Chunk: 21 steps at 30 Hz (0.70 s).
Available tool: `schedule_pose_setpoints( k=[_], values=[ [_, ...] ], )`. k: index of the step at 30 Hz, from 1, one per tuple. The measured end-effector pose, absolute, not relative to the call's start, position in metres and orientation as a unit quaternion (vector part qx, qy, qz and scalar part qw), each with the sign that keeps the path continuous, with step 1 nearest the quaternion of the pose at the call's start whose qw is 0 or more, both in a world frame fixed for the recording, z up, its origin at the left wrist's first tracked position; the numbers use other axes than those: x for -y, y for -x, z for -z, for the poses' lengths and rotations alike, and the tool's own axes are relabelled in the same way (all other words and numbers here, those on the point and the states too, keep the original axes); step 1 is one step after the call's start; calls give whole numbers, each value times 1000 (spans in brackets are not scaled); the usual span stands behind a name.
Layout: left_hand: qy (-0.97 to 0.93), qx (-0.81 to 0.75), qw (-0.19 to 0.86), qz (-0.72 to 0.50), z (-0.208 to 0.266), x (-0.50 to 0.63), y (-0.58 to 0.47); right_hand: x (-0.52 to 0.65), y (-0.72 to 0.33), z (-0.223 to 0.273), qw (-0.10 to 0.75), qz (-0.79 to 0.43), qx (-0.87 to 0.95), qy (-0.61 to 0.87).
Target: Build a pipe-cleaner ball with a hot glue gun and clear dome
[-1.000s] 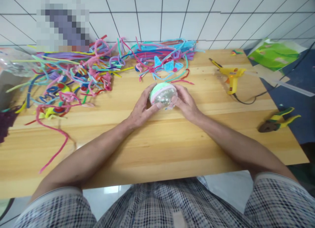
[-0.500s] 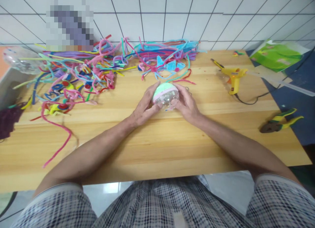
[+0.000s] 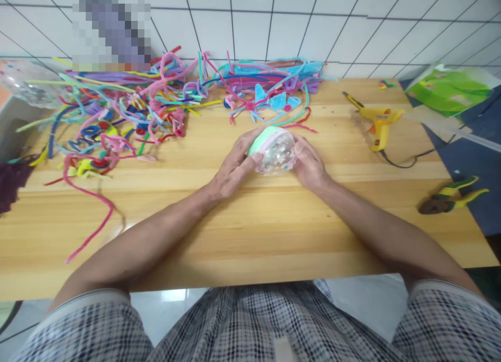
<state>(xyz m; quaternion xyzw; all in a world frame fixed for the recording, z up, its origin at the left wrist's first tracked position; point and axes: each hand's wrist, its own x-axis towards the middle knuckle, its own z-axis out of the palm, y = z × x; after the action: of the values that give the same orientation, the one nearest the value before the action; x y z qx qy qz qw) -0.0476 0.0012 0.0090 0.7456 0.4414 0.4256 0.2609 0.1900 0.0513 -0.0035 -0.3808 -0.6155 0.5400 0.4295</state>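
Between my two hands, over the middle of the wooden table [image 3: 250, 247], is a clear plastic ball [image 3: 278, 152] with a band of pale green and lilac pipe cleaners on its upper left part. My left hand [image 3: 238, 166] is closed around the green side, its thumb on the front near the lilac strip. My right hand [image 3: 311, 163] grips the clear side, thumb pressed to the plastic. Just behind the ball lie a blue pipe-cleaner piece [image 3: 285, 102] and a curved red pipe cleaner [image 3: 301, 126].
A tangled heap of pipe cleaners [image 3: 129, 111] covers the back left, with a long pink one [image 3: 111, 208] trailing forward. At the right are a yellow glue gun [image 3: 380, 124] with its cord, a utility knife [image 3: 352, 100] and yellow-green pliers [image 3: 444, 197]. A tiled wall [image 3: 250, 25] stands behind.
The ball has turned in my hands, so the green band now faces left and more clear plastic shows. My right hand has shifted slightly right, and the view has shifted a little.
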Motion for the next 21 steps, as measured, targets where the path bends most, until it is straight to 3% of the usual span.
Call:
schedule_pose_setpoints(
  k=[8,21],
  values=[
    [-738,-368,338,-454,2,-3,48,-43,-182,-9,451,-616,517,387],
    [-676,-415,366,-486,-4,-3,45,-43,-187,1,416,-596,603,329]
  ],
)
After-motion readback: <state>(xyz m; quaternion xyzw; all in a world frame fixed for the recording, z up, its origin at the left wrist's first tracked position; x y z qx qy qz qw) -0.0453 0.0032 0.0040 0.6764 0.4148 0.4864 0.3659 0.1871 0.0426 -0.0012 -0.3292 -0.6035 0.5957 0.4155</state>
